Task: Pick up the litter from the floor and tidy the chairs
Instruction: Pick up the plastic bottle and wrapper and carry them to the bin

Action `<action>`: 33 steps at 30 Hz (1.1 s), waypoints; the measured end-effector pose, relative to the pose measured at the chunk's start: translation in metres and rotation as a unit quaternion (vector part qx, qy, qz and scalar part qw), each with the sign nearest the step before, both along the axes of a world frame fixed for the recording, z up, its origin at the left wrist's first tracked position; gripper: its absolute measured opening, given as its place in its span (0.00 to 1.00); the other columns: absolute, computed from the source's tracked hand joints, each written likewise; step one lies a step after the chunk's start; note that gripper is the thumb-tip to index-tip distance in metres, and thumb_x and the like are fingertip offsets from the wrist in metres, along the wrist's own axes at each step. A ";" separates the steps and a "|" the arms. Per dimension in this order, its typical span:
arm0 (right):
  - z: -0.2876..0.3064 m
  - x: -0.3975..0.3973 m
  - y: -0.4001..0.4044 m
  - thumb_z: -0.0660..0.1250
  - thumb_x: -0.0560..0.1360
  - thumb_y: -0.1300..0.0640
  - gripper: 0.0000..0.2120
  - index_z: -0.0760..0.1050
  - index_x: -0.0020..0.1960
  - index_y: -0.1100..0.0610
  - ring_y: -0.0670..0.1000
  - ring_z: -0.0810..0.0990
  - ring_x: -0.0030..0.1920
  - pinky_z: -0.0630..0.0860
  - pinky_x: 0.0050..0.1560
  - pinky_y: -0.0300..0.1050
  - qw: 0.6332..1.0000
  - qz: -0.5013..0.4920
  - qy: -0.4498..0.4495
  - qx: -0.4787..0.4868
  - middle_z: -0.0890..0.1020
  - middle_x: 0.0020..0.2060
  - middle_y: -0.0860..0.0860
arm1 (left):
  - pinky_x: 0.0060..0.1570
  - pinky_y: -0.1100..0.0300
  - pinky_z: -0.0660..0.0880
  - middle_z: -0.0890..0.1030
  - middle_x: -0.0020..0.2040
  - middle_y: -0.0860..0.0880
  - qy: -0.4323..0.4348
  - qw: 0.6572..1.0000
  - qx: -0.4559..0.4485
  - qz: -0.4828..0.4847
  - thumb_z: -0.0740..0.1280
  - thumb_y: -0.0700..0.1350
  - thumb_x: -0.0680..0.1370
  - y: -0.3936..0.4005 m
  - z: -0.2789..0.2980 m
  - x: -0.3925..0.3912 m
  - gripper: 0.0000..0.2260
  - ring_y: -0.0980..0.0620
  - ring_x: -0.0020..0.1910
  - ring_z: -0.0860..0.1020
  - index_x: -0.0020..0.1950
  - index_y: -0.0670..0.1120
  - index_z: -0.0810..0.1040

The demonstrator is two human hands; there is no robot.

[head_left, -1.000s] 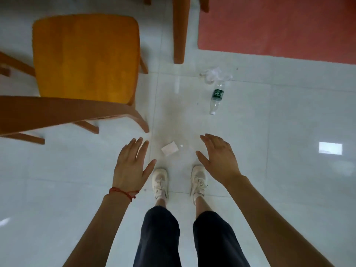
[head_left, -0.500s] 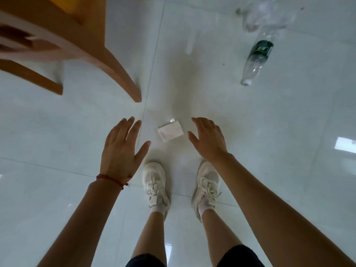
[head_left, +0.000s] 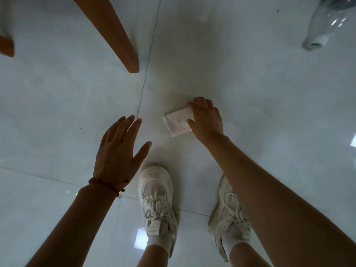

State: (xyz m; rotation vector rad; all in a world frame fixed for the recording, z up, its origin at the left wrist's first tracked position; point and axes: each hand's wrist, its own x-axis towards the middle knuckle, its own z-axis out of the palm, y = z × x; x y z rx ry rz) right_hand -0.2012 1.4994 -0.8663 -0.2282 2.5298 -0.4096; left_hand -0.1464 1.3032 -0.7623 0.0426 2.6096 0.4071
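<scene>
Right hand on the tissue, left hand idle.
Your right hand [head_left: 207, 117] has fingers spread over the tissue's [head_left: 178, 123] right end, not yet closed; it lies flat on the floor [head_left: 250, 93], long axis running leftward; your left hand [head_left: 118, 151] hovers open, farther off.

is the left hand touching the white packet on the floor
No, the left hand is spread open apart from the white packet; only the right hand reaches it.

Head view, steeply down, floor [head_left: 250, 93] close.
</scene>
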 end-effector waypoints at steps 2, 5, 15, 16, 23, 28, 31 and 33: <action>-0.008 0.004 0.000 0.65 0.73 0.58 0.19 0.68 0.63 0.58 0.58 0.67 0.61 0.67 0.57 0.49 1.000 0.001 0.021 0.016 0.69 0.63 0.56 | 0.61 0.43 0.66 0.72 0.64 0.35 -0.003 1.000 0.005 -0.006 0.45 0.62 0.77 0.000 -0.006 0.002 0.35 0.36 0.65 0.68 0.65 0.35 0.70; -0.011 0.008 0.001 0.64 0.74 0.58 0.15 0.70 0.59 0.60 0.58 0.70 0.56 0.67 0.54 0.48 0.999 -0.026 0.034 0.021 0.72 0.57 0.58 | 0.60 0.43 0.67 0.73 0.64 0.34 -0.005 1.000 0.007 -0.016 0.45 0.62 0.77 0.003 -0.009 0.003 0.35 0.35 0.65 0.68 0.64 0.35 0.71; 0.009 0.002 0.033 0.62 0.74 0.61 0.07 0.75 0.50 0.63 0.57 0.73 0.52 0.69 0.45 0.47 0.990 -0.137 0.005 -0.033 0.76 0.50 0.59 | 0.60 0.41 0.66 0.72 0.64 0.34 -0.001 0.999 0.020 -0.041 0.51 0.59 0.75 0.029 0.009 -0.013 0.31 0.35 0.65 0.68 0.64 0.35 0.71; 0.017 0.002 0.039 0.62 0.74 0.61 0.07 0.75 0.49 0.63 0.56 0.73 0.50 0.68 0.42 0.46 0.988 -0.149 0.013 -0.044 0.76 0.49 0.59 | 0.60 0.41 0.66 0.72 0.64 0.34 0.000 0.999 0.019 -0.045 0.53 0.57 0.74 0.032 0.013 -0.015 0.30 0.35 0.65 0.68 0.64 0.35 0.71; 0.114 0.005 0.092 0.64 0.74 0.59 0.06 0.73 0.47 0.63 0.59 0.77 0.43 0.70 0.38 0.46 0.972 -0.212 0.056 -0.082 0.78 0.46 0.59 | 0.59 0.39 0.68 0.73 0.63 0.33 0.010 0.996 0.017 -0.088 0.46 0.62 0.77 0.064 0.086 -0.036 0.34 0.33 0.64 0.69 0.63 0.34 0.72; 0.206 0.004 0.145 0.66 0.73 0.61 0.04 0.74 0.45 0.62 0.58 0.78 0.39 0.69 0.35 0.44 0.958 -0.255 0.105 -0.080 0.79 0.43 0.58 | 0.58 0.40 0.69 0.74 0.62 0.34 0.030 0.991 0.022 -0.130 0.44 0.61 0.78 0.107 0.161 -0.065 0.34 0.34 0.63 0.71 0.62 0.34 0.73; 0.258 0.000 0.181 0.67 0.72 0.61 0.04 0.74 0.44 0.61 0.56 0.78 0.37 0.70 0.34 0.43 0.945 -0.292 0.131 -0.074 0.79 0.41 0.57 | 0.58 0.41 0.70 0.75 0.61 0.34 0.054 0.984 0.026 -0.166 0.45 0.60 0.79 0.138 0.205 -0.089 0.33 0.34 0.61 0.72 0.61 0.34 0.73; 0.290 -0.003 0.208 0.67 0.72 0.61 0.03 0.75 0.43 0.61 0.55 0.78 0.35 0.69 0.33 0.42 0.935 -0.315 0.148 -0.070 0.79 0.40 0.56 | 0.58 0.41 0.70 0.75 0.61 0.34 0.071 0.980 0.031 -0.182 0.46 0.59 0.79 0.160 0.232 -0.107 0.32 0.35 0.61 0.73 0.61 0.34 0.73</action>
